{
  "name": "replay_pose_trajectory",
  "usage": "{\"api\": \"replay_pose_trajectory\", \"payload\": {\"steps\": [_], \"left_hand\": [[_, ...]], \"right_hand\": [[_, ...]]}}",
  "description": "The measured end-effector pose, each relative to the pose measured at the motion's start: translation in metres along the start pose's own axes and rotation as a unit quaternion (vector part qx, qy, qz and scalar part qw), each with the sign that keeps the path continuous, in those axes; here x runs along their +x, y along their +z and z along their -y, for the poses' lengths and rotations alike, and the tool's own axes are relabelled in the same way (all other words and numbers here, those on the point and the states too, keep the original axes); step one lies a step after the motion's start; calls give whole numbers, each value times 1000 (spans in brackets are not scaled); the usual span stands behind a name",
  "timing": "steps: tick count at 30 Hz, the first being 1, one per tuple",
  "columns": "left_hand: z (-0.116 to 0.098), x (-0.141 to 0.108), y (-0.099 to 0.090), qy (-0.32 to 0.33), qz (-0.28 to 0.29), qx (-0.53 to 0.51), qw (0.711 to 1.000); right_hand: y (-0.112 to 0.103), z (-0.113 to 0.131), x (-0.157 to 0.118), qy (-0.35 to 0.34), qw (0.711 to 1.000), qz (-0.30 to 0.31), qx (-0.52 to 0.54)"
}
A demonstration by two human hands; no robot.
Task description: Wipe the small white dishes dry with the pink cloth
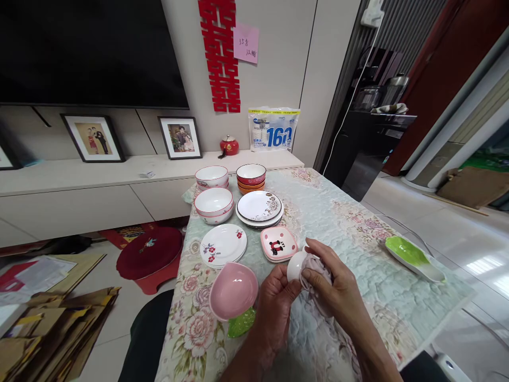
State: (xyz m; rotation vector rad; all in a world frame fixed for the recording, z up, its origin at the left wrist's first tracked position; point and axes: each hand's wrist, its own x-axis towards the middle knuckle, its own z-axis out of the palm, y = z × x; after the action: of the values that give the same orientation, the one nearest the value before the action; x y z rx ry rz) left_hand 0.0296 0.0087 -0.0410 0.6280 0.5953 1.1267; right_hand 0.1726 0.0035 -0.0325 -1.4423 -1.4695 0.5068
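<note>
Near the table's front, my left hand [276,302] grips a small white dish [295,267] by its edge, fingers closed. My right hand [334,278] is closed round a crumpled greyish-pink cloth [317,270] pressed against the dish's right side. Just beyond the dish lies a square pink plate with a cat picture [283,233]. A pink peach-shaped bowl [234,292] with a green leaf part [242,322] sits left of my left hand. The dish's full shape is hidden by the cloth and fingers.
Flowered plates [224,241], brown-patterned plates [260,206], white bowls [214,204] and red and orange bowls [251,178] stand stacked farther back. A green-and-white leaf dish [411,257] lies at the right edge. A red stool [151,252] stands left of the table.
</note>
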Motion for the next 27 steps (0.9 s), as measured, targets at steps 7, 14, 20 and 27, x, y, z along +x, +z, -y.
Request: {"api": "replay_pose_trajectory", "payload": {"steps": [7, 14, 20, 27], "left_hand": [[-2, 0, 1, 21, -23, -39, 999], [-8, -2, -4, -30, 37, 29, 998], [-6, 1, -11, -9, 51, 158, 986], [-9, -5, -7, 75, 33, 353, 932]], "right_hand": [[1, -5, 1, 146, 973, 37, 175], [-15, 2, -2, 194, 939, 83, 273], [-14, 6, 1, 192, 949, 55, 243], [1, 18, -4, -75, 996, 48, 12]]}}
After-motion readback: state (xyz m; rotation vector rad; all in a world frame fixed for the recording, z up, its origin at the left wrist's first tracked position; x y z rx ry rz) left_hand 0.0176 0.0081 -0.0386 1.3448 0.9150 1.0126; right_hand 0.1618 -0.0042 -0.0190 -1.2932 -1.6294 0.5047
